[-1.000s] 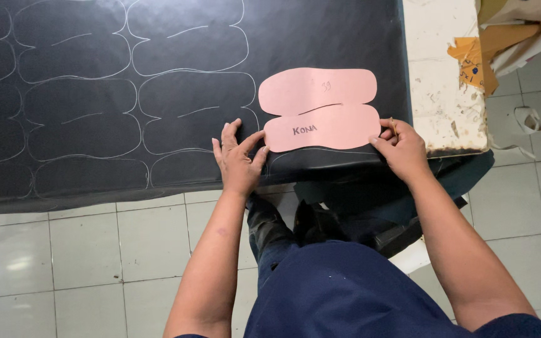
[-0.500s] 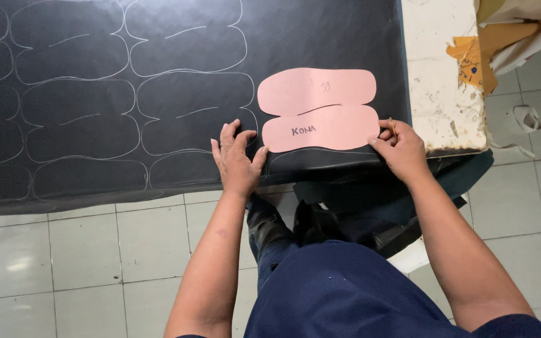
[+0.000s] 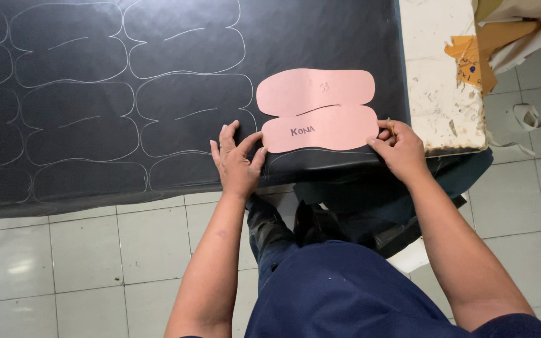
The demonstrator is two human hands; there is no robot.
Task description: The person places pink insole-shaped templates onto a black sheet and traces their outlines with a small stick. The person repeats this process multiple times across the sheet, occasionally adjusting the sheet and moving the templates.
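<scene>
Fingers of both hands, left (image 3: 236, 161) and right (image 3: 401, 149), spread flat, pinning the pink template (image 3: 318, 111) at the black sheet's (image 3: 158, 94) near edge; tracing needs it held steady.

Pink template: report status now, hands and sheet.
Left hand flat at pink template left end. Right hand pressing right end. Template on black sheet, beside traced outlines. Nothing obstructing.

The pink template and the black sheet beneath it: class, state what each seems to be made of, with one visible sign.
Pink template: probably thin card or stiff paper, matte; it lies flat with clean cut edges and takes ink. Black sheet: likely leather or a synthetic leather-like material, faint sheen; it holds pale traced outlines and droops over the table edge.
</scene>
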